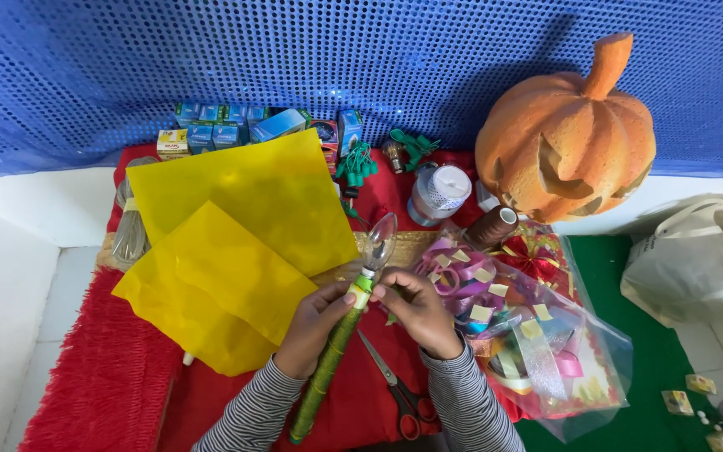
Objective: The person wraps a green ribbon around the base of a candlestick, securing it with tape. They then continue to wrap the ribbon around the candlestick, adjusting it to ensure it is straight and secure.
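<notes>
Left hand (315, 326) and right hand (418, 311) grip bulb-tipped green stick (328, 368).

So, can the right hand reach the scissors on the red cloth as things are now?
Probably yes. The scissors lie open on the red cloth, just below the right hand with nothing over them. But that hand now pinches the top of the green-wrapped stick, so it must let go first.

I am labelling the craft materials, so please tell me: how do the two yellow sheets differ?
The upper yellow sheet lies further from the hands and looks larger; the lower yellow sheet lies on top of it, overlapping its lower left part. The lower one reaches the left hand; the upper does not. Both are thin, yellow and flat on the red cloth.
</notes>
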